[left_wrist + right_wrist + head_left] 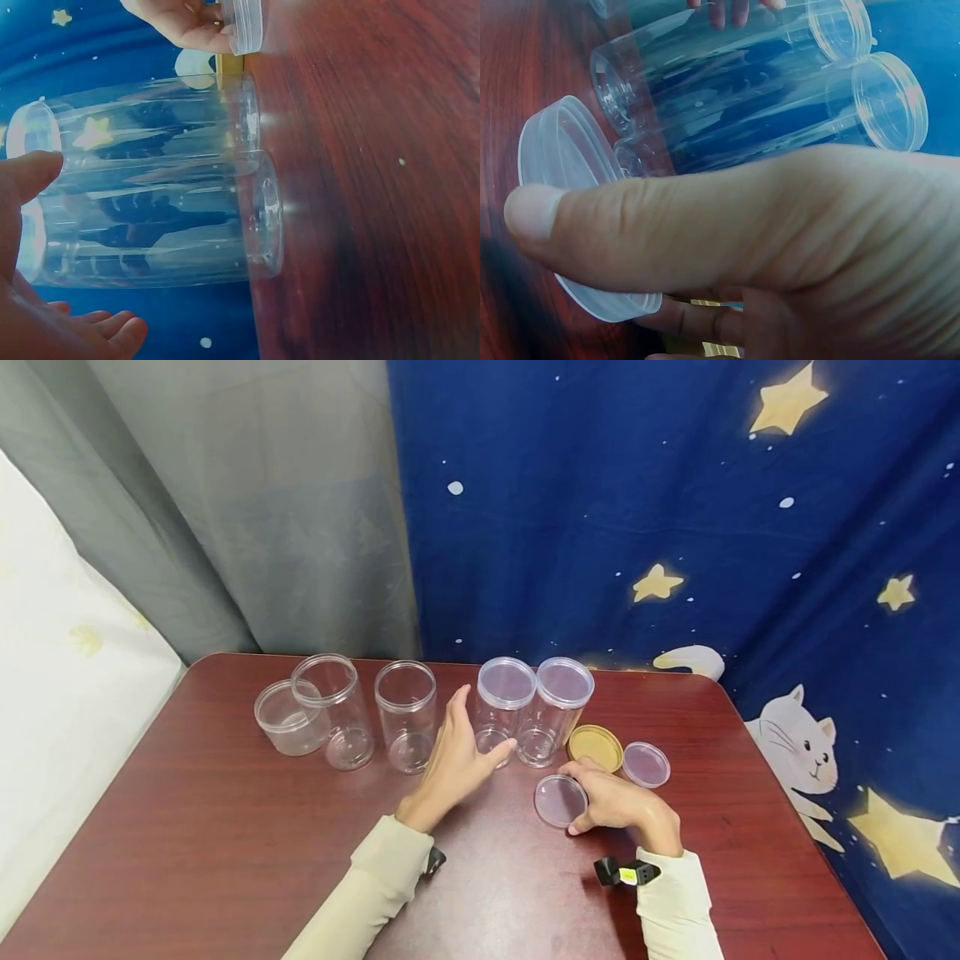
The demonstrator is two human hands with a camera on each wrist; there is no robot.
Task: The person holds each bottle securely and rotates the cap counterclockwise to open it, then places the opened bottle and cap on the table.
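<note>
A clear round plastic lid (560, 802) is pinched between the thumb and fingers of my right hand (618, 800); the right wrist view shows the lid (559, 142) tilted on edge, thumb across its rim. My left hand (453, 760) has its fingers extended and its thumb apart, just left of a tall clear jar (506, 714) with a lid on. Whether it touches that jar I cannot tell. A second lidded jar (553, 718) stands right beside the first. Both jars stand upright, and their transparent walls (150, 225) show in the left wrist view.
Left of my left hand stand a tall lidless jar (407, 727), another tall lidless jar (347, 727) and a short wide tub (288, 722). A gold lid (596, 747) and another clear lid (647, 765) lie beyond my right hand. Curtains (525, 527) hang behind the table (187, 827).
</note>
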